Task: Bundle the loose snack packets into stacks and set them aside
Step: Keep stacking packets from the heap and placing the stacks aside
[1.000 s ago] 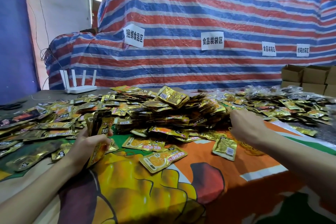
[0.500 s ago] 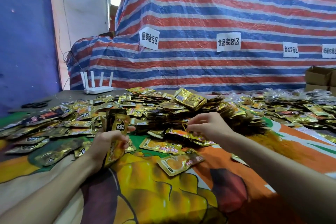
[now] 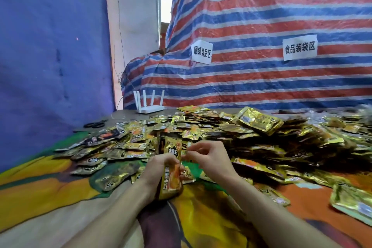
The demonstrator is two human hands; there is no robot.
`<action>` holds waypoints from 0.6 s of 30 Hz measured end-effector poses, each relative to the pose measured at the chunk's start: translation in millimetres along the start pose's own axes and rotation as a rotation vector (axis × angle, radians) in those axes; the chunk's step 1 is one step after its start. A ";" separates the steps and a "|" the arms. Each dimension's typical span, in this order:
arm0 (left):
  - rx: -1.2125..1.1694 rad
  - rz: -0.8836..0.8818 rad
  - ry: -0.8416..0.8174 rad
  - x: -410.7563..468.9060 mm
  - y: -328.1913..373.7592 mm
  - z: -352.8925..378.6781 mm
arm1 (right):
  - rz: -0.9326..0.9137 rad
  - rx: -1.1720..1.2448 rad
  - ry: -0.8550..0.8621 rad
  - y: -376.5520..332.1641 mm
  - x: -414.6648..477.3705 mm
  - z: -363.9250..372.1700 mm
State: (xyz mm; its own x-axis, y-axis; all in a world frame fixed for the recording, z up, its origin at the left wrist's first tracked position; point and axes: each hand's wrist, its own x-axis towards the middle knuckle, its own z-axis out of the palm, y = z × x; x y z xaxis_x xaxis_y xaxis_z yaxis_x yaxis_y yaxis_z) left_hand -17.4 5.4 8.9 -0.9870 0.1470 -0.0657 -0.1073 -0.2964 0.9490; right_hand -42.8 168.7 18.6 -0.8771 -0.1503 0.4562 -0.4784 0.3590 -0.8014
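Many gold packets [image 3: 221, 131] on printed cloth [image 3: 50, 187], striped tarp [image 3: 261, 16] behind, blue wall [image 3: 50, 46].

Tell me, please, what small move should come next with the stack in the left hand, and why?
Probably slip the right hand over the top of the stack of packets to bind it. The left hand grips that stack upright, and the right hand's fingers sit pinched beside its top edge; what they hold is too small to tell.

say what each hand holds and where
The left hand grips an upright stack of gold snack packets around its middle. The right hand curls its fingers near the stack's top; what they pinch, if anything, cannot be told.
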 end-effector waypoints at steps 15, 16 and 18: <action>-0.043 -0.072 -0.032 7.1 -0.4 -8.1 | -0.083 0.073 -0.147 9.9 -9.9 -8.2; -0.045 -0.065 -0.036 7.1 0.2 -9.0 | -0.082 0.078 -0.136 10.1 -9.7 -7.7; -0.049 -0.067 -0.066 6.5 0.8 -9.6 | -0.058 0.075 -0.074 11.7 -8.2 -7.7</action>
State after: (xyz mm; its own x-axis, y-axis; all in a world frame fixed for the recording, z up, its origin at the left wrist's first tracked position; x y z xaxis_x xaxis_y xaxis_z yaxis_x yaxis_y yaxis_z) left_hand -25.0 -3.0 6.3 -0.9676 0.2290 -0.1064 -0.1799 -0.3294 0.9269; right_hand -40.9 181.3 8.5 -0.8475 -0.2376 0.4746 -0.5275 0.2780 -0.8028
